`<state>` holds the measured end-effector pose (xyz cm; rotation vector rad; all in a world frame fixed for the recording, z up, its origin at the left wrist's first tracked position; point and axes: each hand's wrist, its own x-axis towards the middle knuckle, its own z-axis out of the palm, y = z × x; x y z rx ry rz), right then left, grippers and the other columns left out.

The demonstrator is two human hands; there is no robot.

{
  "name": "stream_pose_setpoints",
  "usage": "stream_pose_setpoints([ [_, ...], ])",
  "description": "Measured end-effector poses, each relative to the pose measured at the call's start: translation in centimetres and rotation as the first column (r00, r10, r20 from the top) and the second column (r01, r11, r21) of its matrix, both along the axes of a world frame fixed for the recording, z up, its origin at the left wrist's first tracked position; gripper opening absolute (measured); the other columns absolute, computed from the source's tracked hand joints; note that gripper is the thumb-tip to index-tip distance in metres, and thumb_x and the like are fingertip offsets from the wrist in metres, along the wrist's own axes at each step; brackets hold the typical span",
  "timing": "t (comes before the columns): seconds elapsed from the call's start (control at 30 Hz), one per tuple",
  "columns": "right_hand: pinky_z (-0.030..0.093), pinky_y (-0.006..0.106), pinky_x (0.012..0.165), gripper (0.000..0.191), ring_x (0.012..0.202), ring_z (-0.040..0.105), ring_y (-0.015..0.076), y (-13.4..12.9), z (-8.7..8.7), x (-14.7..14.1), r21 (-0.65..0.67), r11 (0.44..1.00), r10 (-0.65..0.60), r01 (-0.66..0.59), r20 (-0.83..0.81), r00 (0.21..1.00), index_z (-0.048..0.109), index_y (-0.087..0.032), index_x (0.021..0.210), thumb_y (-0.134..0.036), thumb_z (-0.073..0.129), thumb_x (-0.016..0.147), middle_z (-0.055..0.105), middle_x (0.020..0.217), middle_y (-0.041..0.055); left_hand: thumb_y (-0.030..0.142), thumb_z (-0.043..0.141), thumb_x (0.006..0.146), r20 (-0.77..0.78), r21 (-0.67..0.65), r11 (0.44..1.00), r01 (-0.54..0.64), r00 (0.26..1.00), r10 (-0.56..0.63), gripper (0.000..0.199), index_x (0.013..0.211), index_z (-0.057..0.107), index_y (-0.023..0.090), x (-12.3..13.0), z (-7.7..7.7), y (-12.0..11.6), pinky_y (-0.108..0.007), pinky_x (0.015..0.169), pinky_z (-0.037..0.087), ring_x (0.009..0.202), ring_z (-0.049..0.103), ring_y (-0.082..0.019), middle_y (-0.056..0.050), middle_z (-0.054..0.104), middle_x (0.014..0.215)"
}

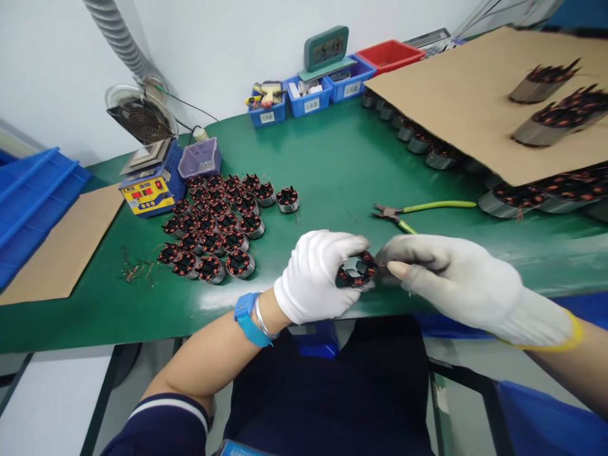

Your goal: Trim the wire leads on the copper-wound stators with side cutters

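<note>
A motor stator (357, 270) with copper windings and a dark core is gripped in my gloved left hand (316, 275), its open end tilted toward me. Close at its right side, my gloved right hand (446, 275) pinches thumb and forefinger together on what looks like a thin copper wire at the stator's edge; the fingertips are slightly blurred. Beyond the right hand lie green-handled cutting pliers (390, 213), jaws pointing left. A group of similar stators (218, 221) stands on the green table to the left, with one stator (287, 199) slightly apart.
Wire scraps (135, 272) lie left on the green table (313, 171). Behind are a yellow-and-blue soldering station (152, 190), a purple bin (200, 158), blue tool boxes (310, 101) and a clock (326, 48). At right, cardboard (456, 82) rests over more stators.
</note>
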<state>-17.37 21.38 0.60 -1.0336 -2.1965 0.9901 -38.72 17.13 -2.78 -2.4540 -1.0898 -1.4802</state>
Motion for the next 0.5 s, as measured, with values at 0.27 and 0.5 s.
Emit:
stream_pose_setpoints([
  [0.27,0.033,0.062,0.114,0.022,0.104,0.069,0.0284,1.6,-0.3,1.0,0.814,0.437,0.153,-0.383,0.352,0.923,0.063,-0.03,0.097,-0.016,0.047,0.093,0.074,0.087,0.0017,0.037,0.07,0.082,-0.094,-0.262,0.965,-0.005,0.995,-0.021,0.043,0.117,0.056,0.019,-0.3,0.2,-0.2,-0.043,0.094,0.055,0.101,0.072,-0.026,-0.01,0.074,0.111],
  [0.5,0.055,0.048,0.077,0.048,0.086,0.067,0.0308,5.7,-1.4,5.0,0.527,0.808,-0.137,-0.263,0.603,0.786,0.07,-0.022,0.092,-0.049,0.031,0.099,0.072,0.099,0.0147,0.03,0.077,0.072,-0.306,-0.715,0.628,-0.307,0.945,0.114,0.05,0.118,0.059,0.021,-0.9,2.2,0.1,-0.04,0.097,0.056,0.107,0.069,-0.027,-0.006,0.072,0.112],
])
